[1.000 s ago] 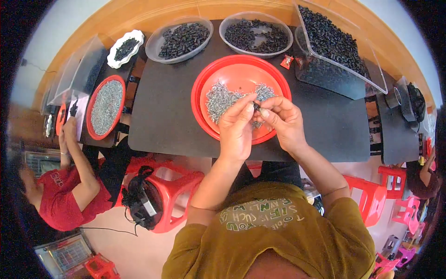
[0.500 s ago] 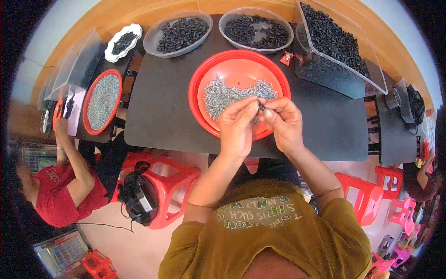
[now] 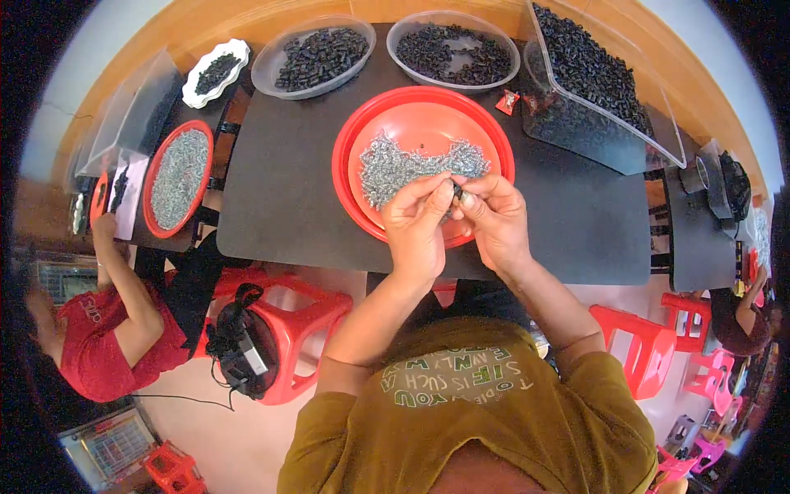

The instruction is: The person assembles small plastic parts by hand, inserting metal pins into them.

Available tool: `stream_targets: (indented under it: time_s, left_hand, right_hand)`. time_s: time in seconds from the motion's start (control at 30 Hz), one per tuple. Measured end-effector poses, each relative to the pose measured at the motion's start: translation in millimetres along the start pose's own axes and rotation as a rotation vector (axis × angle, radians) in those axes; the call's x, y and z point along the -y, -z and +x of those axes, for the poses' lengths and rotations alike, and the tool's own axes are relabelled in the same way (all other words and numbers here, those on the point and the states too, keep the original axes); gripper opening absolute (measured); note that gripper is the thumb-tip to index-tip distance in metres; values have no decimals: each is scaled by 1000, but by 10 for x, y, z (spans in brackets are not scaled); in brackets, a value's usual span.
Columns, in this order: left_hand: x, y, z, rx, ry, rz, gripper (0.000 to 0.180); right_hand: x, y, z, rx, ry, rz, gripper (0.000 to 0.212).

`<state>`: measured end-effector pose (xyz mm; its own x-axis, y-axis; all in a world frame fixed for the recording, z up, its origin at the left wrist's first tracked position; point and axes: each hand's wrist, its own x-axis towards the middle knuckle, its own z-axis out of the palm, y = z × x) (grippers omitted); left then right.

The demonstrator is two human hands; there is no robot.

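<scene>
Between my fingertips is a small black plastic part (image 3: 457, 190), mostly covered by the fingers. My left hand (image 3: 417, 216) pinches it from one side and my right hand (image 3: 497, 216) from the other, thumbs nearly meeting. Both hands are above the near side of a round red basin (image 3: 346, 177). Inside that basin lies a heap of small silvery metal pieces (image 3: 395, 169), likely screws, though they are too small to be sure. Whether a metal piece is also between my fingers is hidden.
Two clear round tubs (image 3: 269, 81) (image 3: 403, 76) of black parts stand behind the basin, with a large clear bin (image 3: 568, 123) at right. A small red packet (image 3: 508, 102) lies near it. At left, a co-worker in a red shirt (image 3: 123, 337) sits by another red tray (image 3: 151, 206).
My hands stay together over the basin, and the fingers have turned the black part slightly, so more of it shows. The whole view has shifted a little.
</scene>
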<state>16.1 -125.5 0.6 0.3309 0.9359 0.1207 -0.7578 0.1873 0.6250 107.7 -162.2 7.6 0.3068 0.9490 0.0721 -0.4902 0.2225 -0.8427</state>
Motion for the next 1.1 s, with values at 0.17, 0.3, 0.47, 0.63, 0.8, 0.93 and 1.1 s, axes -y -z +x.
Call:
stream_targets:
  time_s: [0.17, 0.3, 0.47, 0.63, 0.8, 0.93, 1.1]
  left_hand:
    - [-44, 12, -5, 38, -135, 133, 13]
    - [-64, 5, -18, -3, -98, 117, 11]
    - [-73, -19, -52, -138, 73, -52, 12]
    - [-49, -18, -62, -132, 31, -27, 13]
    - [-65, 9, -60, -67, 26, 12, 12]
    - [-77, 18, -28, 33, -60, 95, 12]
    - [-78, 39, -33, 71, -135, 149, 12]
  right_hand:
    - [54, 24, -46, 53, -63, -95, 8]
    - [68, -66, -54, 32, -89, -79, 10]
    - [-8, -100, -75, -13, -60, -47, 12]
    - [-39, -99, -96, -53, -54, 21, 12]
    - [-38, -25, -86, 6, -69, 22, 9]
    - [-7, 8, -63, -1, -73, -28, 7]
    - [49, -82, -23, 8, -99, -84, 7]
